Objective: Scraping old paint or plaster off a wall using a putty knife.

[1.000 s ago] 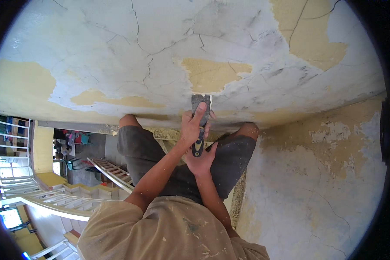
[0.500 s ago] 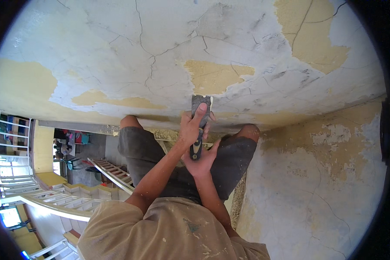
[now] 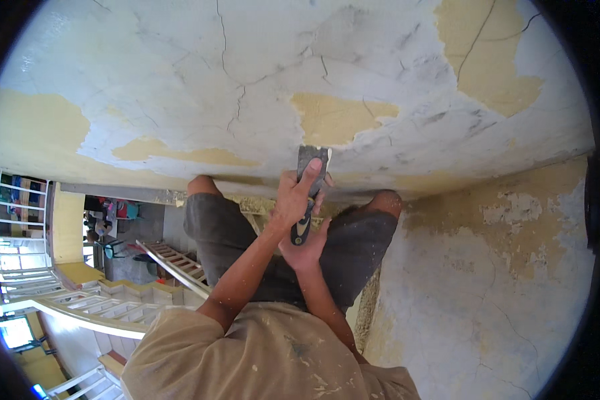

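A scraper (image 3: 301, 230) with a flat grey blade and a dark handle points up against the cracked, peeling wall (image 3: 180, 87). Its blade edge meets the lower border of a bare yellowish patch (image 3: 340, 119), and pale flakes cling there. My left hand (image 3: 295, 197) is wrapped around the scraper near the blade, thumb pressed along the blade's face. Below it, my right hand (image 3: 305, 248) cups the handle's butt in its palm, thumb out to the right; its fingers are mostly hidden behind the handle and my left wrist.
My bent knees stand either side of the scraper, close to the wall. A second peeling wall (image 3: 473, 287) adjoins on the right. Lower left are white stair railings (image 3: 80, 313), a wooden ladder (image 3: 173, 267) and a floor far below, with a person and furniture.
The wall and the scraper sit slightly further right in the picture, a small shift of the view. Both hands keep the same hold, and the blade stays at the patch's lower edge.
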`<state>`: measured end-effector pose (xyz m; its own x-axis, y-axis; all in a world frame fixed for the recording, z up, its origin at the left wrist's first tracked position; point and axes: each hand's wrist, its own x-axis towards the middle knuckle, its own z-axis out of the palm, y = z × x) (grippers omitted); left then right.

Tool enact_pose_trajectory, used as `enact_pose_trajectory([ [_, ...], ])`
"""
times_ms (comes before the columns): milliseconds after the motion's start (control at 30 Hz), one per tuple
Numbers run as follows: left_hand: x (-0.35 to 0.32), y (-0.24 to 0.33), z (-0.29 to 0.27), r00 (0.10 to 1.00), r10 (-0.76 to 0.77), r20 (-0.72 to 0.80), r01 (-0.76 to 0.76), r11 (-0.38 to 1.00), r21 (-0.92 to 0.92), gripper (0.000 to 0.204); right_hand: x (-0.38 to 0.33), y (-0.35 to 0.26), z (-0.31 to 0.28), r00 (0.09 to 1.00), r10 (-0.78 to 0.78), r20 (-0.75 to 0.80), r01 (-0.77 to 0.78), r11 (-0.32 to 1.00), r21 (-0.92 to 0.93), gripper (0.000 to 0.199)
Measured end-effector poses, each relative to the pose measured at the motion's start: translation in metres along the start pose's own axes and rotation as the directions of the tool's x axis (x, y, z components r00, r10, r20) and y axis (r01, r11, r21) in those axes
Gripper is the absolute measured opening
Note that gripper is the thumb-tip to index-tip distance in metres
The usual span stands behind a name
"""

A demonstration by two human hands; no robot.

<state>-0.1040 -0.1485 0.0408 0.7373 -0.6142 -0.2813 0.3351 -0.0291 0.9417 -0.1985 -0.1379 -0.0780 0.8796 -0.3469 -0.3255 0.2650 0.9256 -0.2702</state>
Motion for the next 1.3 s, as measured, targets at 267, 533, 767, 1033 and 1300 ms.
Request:
enact_pose_trajectory([
  [267,0.001,0.006,0.005,0.990,0.137,0.036,-0.136,0.990,-0.031,0.061,-0.004,-0.007,0.016,0.982,0.185,0.037,-0.173,0.808,0.563,0.084],
  [533,-0.002,0.001,0.005,0.998,0.060,0.023,-0.059,0.997,-0.052,0.060,0.010,-0.001,-0.005,0.986,0.104,0.130,-0.145,0.918,0.369,0.086],
  [767,-0.002,-0.014,0.003,0.999,-0.017,-0.051,0.017,1.000,-0.007,0.059,0.016,-0.001,-0.035,0.988,0.129,0.082,-0.152,0.889,0.433,0.086],
  [1033,0.000,-0.007,0.002,0.999,0.034,-0.021,-0.034,0.999,-0.018,0.059,0.010,-0.005,-0.024,0.980,0.112,0.166,-0.171,0.899,0.403,0.086],
  [1300,-0.003,0.001,-0.001,1.000,0.013,-0.009,-0.013,1.000,0.006,0.061,-0.002,0.004,-0.011,0.939,0.066,0.338,-0.249,0.808,0.534,0.080],
])
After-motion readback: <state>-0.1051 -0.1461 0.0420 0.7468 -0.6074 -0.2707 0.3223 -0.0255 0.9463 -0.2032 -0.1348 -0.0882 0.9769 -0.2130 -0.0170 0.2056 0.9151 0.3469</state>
